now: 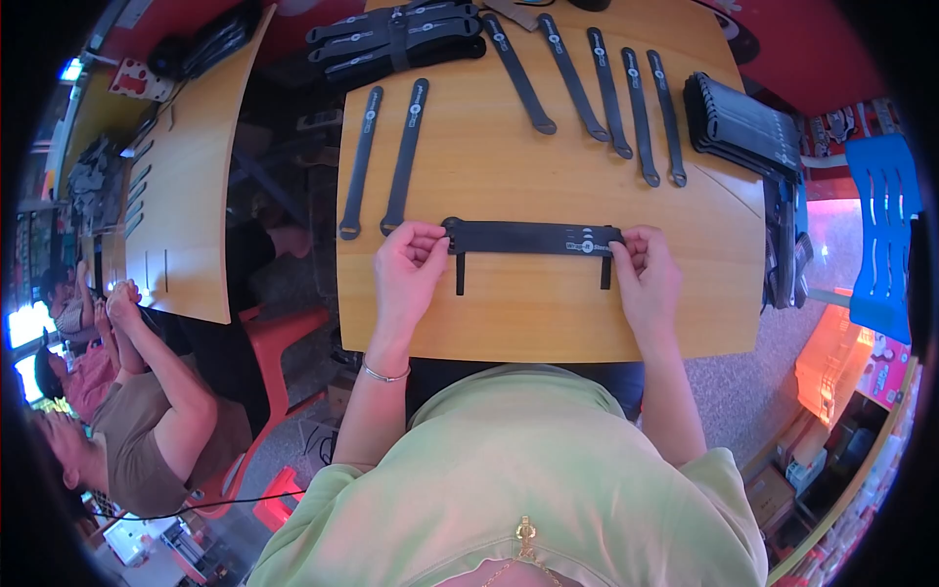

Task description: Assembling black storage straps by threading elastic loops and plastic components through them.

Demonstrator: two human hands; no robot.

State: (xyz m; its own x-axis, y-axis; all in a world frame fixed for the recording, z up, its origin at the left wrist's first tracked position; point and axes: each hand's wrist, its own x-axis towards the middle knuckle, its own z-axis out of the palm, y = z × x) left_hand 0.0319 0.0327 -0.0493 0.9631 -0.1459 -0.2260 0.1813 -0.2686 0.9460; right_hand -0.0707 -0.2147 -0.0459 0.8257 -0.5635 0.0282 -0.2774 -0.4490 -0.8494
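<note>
A wide, flat black strap [528,238] with pale printing lies sideways across the wooden table in front of me. My left hand [406,269] pinches its left end, beside a rounded tab. At the other end, my right hand [649,276] grips the right edge between thumb and fingers. Under the strap, two narrow black strips [460,274] stick out toward me, one near each end. Past my left hand lie two long black straps [405,157], each with a hole in its near end. Several more such straps [641,117] fan out beyond the held one.
A bundle of black straps [396,44] sits at the table's far left, and a thick stack of them [745,127] at the far right. To the left, a person [166,411] sits at another table [196,176]. A blue plastic chair back [877,235] stands at right.
</note>
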